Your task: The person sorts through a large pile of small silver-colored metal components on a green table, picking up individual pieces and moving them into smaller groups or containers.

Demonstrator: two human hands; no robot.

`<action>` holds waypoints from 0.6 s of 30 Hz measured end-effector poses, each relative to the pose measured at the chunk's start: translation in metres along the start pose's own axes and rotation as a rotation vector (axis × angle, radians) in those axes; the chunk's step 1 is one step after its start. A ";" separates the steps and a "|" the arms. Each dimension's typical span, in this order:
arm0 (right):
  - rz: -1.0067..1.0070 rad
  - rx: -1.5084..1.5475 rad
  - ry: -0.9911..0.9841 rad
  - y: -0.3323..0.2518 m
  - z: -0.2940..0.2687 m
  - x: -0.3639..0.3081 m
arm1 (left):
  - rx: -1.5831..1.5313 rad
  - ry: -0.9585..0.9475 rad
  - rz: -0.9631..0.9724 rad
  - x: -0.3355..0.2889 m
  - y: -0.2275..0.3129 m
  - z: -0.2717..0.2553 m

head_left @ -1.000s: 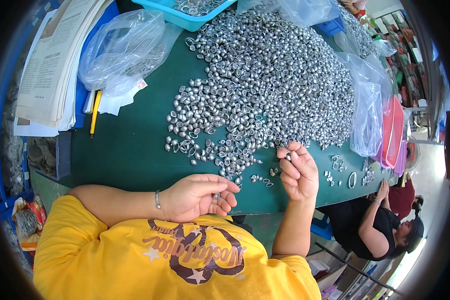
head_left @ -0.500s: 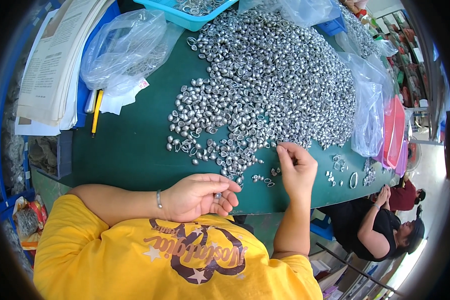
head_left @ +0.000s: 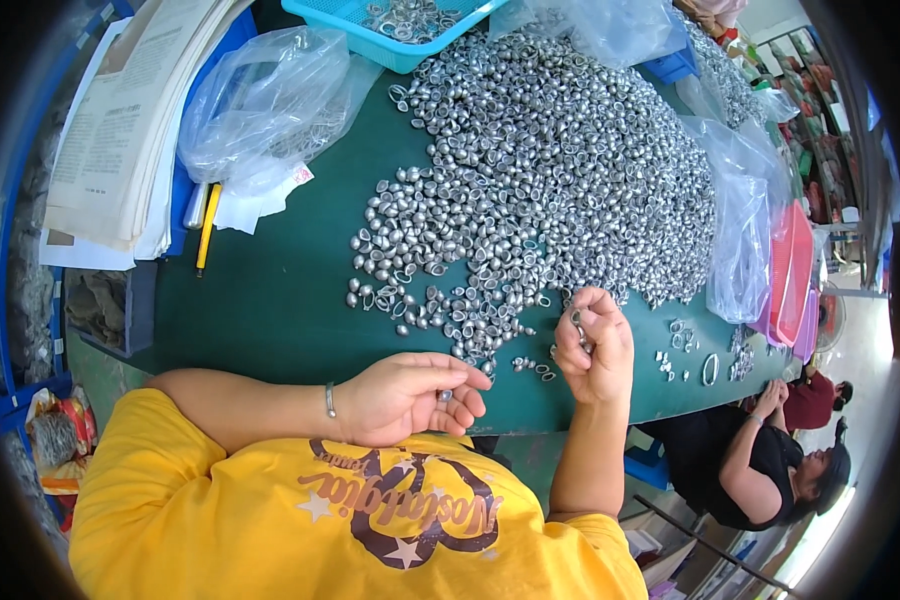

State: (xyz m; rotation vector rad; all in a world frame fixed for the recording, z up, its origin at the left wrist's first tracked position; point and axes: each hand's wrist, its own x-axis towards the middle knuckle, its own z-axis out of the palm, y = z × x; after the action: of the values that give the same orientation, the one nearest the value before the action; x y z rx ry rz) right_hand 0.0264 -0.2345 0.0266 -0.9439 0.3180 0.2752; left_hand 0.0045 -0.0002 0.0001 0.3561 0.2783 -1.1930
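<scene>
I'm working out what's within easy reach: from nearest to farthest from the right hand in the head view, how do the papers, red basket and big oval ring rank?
From the right hand:
1. Big oval ring: a little to its right.
2. Red basket: farther right.
3. Papers: far left.

bright light | metal pieces [head_left: 580, 165] glinting | rim black, edges curved

Wears yellow short-sleeved T-shirt [head_left: 200, 510]; dark chest print [head_left: 370, 535], white stars [head_left: 406, 553], lettering. Slim silver-coloured bangle [head_left: 331, 401], left wrist.
</scene>
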 end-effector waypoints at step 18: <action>-0.195 -0.801 0.268 0.009 0.005 0.002 | 0.005 -0.028 0.011 0.001 0.000 -0.003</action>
State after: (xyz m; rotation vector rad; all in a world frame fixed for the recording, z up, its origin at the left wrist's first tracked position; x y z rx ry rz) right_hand 0.0251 -0.2253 0.0217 -1.7992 0.3635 0.0874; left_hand 0.0049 -0.0004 -0.0030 0.3450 0.2492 -1.1870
